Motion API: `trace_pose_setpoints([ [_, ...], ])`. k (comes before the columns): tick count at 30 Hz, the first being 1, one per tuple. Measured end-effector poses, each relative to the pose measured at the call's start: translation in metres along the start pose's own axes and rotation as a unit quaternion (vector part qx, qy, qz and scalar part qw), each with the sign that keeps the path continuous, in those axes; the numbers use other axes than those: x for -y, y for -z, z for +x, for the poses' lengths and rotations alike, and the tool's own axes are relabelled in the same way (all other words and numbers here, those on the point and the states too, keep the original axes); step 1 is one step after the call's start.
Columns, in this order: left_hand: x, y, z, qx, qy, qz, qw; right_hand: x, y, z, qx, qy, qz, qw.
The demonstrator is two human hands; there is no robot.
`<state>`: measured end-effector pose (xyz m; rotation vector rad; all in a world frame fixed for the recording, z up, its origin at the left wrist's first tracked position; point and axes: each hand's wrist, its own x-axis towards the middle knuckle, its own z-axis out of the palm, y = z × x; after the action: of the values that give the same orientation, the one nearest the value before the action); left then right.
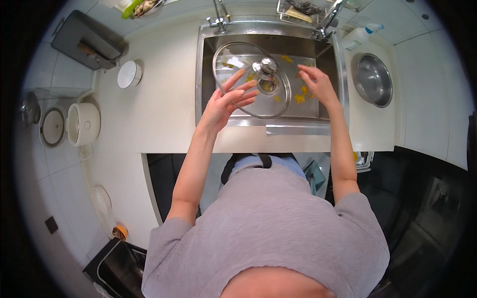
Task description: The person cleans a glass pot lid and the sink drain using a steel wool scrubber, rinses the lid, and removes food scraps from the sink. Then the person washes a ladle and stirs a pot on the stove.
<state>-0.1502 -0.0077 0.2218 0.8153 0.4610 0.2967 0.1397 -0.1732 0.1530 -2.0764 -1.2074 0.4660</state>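
Note:
My left hand (220,108) grips the near left rim of a clear glass pot lid (242,100), fingers spread about the glass. The lid has a metal edge and a shiny round knob (268,65). It is held tilted above a stainless steel sink (199,74). My right hand (318,83) hangs over the sink's right half, apart from the lid, thumb and fingertips drawn together. Whether anything small is between them is unclear. Yellow food scraps (300,98) lie scattered on the sink floor, some around the drain (267,86).
Behind the sink stand a faucet (220,24) and a wire rack (298,16). A spray bottle (359,37) and a steel bowl (373,80) are to the right. Leftward are a white bowl (129,74), a knife (95,56) at a grey board (74,41), and a rice cooker (86,124).

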Motion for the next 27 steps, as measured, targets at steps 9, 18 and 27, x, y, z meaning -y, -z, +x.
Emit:
trace_pose_setpoints([
  [9, 0.013, -0.028, 0.011, 0.047, 0.024, 0.002, 0.999, 0.085, -0.006, 0.017, 0.011, 0.06, 0.12, 0.991],
  [18, 0.022, 0.048, 0.043, -0.068, -0.091, 0.408, 0.906, 0.11, -0.003, 0.037, -0.071, 0.17, 0.02, 0.983],
  [27, 0.068, 0.062, 0.028, -0.177, -0.24, 0.733, 0.612, 0.013, -0.011, 0.058, 0.05, 0.035, 0.105, 0.993],
])
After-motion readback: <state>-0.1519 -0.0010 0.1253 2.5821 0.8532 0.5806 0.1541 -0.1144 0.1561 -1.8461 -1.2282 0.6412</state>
